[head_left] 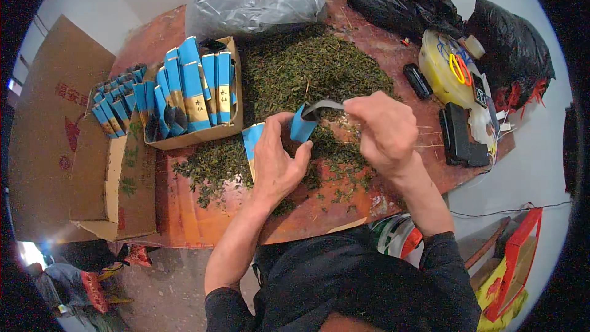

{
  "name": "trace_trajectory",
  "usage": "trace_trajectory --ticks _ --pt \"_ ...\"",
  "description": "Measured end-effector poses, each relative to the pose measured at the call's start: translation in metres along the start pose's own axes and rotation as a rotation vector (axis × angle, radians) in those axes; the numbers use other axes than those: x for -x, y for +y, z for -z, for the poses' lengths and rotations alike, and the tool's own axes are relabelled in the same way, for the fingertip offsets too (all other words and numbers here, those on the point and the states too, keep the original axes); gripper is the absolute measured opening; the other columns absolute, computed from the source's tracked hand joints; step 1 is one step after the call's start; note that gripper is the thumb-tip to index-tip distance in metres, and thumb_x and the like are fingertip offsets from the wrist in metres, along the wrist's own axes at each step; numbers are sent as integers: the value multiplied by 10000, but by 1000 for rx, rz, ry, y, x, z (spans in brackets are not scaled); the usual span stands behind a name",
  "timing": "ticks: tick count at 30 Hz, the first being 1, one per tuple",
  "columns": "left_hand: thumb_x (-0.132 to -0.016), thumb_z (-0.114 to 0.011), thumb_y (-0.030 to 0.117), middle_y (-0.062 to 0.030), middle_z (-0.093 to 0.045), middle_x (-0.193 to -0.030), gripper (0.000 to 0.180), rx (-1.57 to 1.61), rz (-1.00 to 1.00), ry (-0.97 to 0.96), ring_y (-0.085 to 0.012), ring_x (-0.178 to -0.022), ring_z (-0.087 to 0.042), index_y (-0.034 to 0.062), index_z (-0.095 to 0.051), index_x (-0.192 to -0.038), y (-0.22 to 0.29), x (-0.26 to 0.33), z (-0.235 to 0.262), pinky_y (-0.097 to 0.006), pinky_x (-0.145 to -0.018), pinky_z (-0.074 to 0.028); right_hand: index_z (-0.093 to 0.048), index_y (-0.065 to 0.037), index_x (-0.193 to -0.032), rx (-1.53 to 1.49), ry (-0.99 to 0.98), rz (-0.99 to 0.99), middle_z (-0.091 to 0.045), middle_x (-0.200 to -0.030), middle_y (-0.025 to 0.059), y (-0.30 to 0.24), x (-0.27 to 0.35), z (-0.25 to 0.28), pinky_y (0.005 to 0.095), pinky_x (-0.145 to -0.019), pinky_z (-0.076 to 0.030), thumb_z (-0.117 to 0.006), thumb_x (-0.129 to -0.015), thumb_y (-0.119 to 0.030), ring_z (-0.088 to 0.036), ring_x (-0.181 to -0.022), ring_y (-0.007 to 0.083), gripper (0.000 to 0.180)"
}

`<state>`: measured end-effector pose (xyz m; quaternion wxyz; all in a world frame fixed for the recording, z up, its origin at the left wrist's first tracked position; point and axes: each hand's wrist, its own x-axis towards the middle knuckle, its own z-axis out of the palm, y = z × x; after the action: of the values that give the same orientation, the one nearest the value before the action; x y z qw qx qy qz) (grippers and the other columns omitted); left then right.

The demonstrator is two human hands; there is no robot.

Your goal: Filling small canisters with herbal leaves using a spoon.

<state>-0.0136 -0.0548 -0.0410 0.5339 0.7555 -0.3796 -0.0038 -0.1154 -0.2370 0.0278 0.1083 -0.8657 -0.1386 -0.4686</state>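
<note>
My left hand grips a small blue packet upright between thumb and fingers, its open mouth facing up. A second blue and gold packet shows at the left side of that hand; whether the hand holds it too, I cannot tell. With closed fingers, my right hand holds a curved, light metal spoon by one end. The spoon's other end dips into the packet's mouth and is hidden there. Around and beyond both hands spreads a heap of dry green-brown tea leaves.
Left of the heap, a cardboard box holds several blue and gold packets. A larger open carton stands farther left with more packets. Behind the heap lies a clear plastic bag; black bags and a yellow tub sit right.
</note>
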Motion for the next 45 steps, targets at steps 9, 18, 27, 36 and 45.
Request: trace_trajectory --ticks 9,18,27,36,45 --pt "-783 -769 119 -196 -670 -1042 515 84 17 29 -341 -970 -681 11 -548 -1235 -5 3 3 -415 -881 -531 -701 -5 -1015 47 12 -89 -724 -855 143 -10 -2 16 333 -594 -527 -612 -735 155 -685 -687 268 335" --pt "-789 -801 131 -193 -687 -1044 591 37 6 49 -310 -968 -705 11 -502 -1285 21 8 47 -419 -870 -539 -698 4 -1052 76 130 -309 -700 -864 64 9 37 27 253 -682 -509 -620 -966 61 -630 -739 113 129" --pt "-810 -809 102 -109 -724 -1024 583 23 63 263 -205 -935 -714 18 -498 -1296 34 21 173 -373 -840 -565 -686 -10 -1069 93 90 -480 -685 -847 20 31 72 12 233 -645 -485 -609 -984 27 -607 -708 86 120" --pt "-832 -759 120 -129 -704 -1115 484 -164 186 373 -159 -961 -676 -22 -560 -1249 15 -8 290 -322 -856 -539 -682 -5 -1042 -81 80 -683 -688 -873 32 38 86 -3 234 -646 -500 -601 -972 39 -619 -712 80 115" --pt "-794 -797 170 -118 -713 -1000 473 -529 492 330 -182 -907 -680 -35 -605 -1175 -75 -43 345 -320 -829 -535 -693 -37 -1021 19 40 -633 -723 -834 99 36 86 -9 308 -613 -523 -641 -926 41 -684 -673 176 133"
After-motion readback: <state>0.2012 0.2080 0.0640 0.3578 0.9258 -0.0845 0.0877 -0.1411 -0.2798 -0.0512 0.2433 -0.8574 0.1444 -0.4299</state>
